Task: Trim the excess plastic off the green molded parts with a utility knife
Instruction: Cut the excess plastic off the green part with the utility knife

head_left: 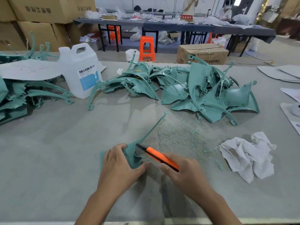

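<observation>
Gripping a green molded part (131, 157) close to the near edge of the tabletop (48, 159), the left hand (118, 161) curls its fingers over the part's broad end, with the thumb under the near rim. The right hand (183, 169) is wrapped round the orange utility knife (161, 158), whose dark blade end meets the part's rim just beside the left fingers.

Hazard: the cutting line appears to run close to the left thumb, so a slip — from too much pressure or a sudden release as the flash parts — would likely carry the blade into that hand. The part's thin arm juts away unsupported and could flex or crack if the broad end twists.

Room: bare tabletop lies to the left of the hands and between them and the stock beyond, which leaves space to turn the part. On the right, green shavings (178, 137) litter the surface and a crumpled white rag (246, 156) lies near the knife hand; an outward sweep could snag it.

Farther off, a heap of green parts (203, 95) sits mid-tabletop, well apart from the hands. A white jug (81, 70) stands to its left, and a second stack of parts (24, 98) lies at the left edge under a grey sheet (29, 69). Past the far edge stand an orange stool (146, 47) and cartons (40, 8).
</observation>
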`<state>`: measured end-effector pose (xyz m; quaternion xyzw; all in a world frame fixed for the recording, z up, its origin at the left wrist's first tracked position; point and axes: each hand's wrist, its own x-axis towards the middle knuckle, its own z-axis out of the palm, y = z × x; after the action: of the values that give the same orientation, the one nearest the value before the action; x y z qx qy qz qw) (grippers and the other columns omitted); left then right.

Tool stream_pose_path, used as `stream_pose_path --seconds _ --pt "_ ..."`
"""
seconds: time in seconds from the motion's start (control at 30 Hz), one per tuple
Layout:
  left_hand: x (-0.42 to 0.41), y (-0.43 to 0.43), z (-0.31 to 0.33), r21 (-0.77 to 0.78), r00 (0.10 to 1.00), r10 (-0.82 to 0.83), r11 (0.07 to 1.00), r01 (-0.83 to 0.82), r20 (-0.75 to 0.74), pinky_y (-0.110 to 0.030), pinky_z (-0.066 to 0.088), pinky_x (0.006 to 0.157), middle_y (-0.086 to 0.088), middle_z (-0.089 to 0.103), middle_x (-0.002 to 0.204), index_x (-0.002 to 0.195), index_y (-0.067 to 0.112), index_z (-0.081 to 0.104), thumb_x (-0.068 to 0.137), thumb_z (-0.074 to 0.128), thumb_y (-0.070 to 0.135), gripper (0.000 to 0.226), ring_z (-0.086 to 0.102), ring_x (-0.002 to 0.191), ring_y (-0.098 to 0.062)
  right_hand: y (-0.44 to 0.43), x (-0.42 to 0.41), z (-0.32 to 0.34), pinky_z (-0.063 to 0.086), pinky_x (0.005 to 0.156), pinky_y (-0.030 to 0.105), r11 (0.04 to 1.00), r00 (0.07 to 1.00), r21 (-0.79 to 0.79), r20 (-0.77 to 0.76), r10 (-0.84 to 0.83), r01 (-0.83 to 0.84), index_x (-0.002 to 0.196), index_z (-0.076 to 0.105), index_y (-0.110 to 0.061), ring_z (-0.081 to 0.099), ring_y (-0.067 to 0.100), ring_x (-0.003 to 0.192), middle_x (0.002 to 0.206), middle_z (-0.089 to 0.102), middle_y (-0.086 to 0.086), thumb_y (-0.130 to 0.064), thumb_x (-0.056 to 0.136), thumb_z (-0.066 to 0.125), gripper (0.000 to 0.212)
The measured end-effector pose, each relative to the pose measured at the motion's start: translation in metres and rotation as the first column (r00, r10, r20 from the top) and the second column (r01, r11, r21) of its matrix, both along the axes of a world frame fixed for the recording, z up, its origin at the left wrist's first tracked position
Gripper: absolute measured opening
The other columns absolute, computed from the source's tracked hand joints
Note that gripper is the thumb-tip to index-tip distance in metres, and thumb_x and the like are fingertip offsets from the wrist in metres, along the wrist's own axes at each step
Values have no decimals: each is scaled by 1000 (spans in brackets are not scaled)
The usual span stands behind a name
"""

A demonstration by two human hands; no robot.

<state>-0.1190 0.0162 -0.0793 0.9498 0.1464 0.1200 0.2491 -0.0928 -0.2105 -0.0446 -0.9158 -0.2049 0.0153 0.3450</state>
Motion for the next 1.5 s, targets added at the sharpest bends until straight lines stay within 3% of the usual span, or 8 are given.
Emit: stream_pose_path --seconds 0.1,0.23,0.4,0.5,1.0,1.23,1.33,1.5 --pt "-1 0 -3 9 999 -24 1000 23 36 -28 34 108 5 50 132 133 20 39 59 59 74 94 39 126 -17 2 -1 3 42 64 9 997 998 -57 35 58 -56 124 50 -58 61 -11 77 88 62 -39 -69 87 50 39" --pt "0 1 -4 18 999 -38 999 38 38 -29 33 110 4 50 132 134 19 38 60 58 74 94 39 126 -18 9 4 -1 45 68 28 987 995 -158 97 -1 16 128 58 -47 66 14 89 99 73 -9 -59 93 55 37" --pt "0 1 -5 12 998 -46 999 45 52 -27 32 107 2 52 127 131 18 39 59 60 66 90 42 122 -19 14 0 4 45 65 23 987 997 -145 32 68 -62 125 57 -49 65 11 84 92 72 -11 -61 93 55 35" --pt "0 2 -7 4 997 -52 999 52 64 -25 29 105 2 52 126 130 19 38 58 59 66 89 43 121 -19 9 5 3 49 71 34 973 995 -232 93 42 -19 125 56 -45 67 17 89 95 72 -7 -63 93 51 37" --pt "-4 0 2 3 991 -100 995 100 93 -35 32 112 4 53 123 127 16 37 62 59 67 85 42 118 -15 21 -14 -7 43 62 30 985 991 -149 108 -72 88 123 51 -49 66 14 83 88 70 -11 -68 92 46 37" --pt "-4 -4 1 -18 988 -117 993 120 100 -33 36 106 2 52 126 126 20 32 60 59 77 92 42 117 -18 -1 -12 -1 50 82 33 979 999 -202 -20 -44 39 119 60 -45 63 11 98 103 69 -15 -75 88 32 52" --pt "-4 -16 -1 0 984 -152 988 153 97 -35 34 109 3 51 128 130 20 32 62 52 88 98 42 121 -19 -11 -15 4 45 74 28 989 995 -127 -58 -78 70 90 60 -40 58 4 82 84 63 -16 -75 85 27 49" --pt "-3 -16 -4 -67 981 -145 986 154 127 -34 33 111 1 54 130 130 18 38 72 42 87 90 46 124 -17 -18 -15 10 47 64 29 995 968 -3 -231 -95 97 94 59 -34 59 3 66 79 68 -17 -55 96 49 23"
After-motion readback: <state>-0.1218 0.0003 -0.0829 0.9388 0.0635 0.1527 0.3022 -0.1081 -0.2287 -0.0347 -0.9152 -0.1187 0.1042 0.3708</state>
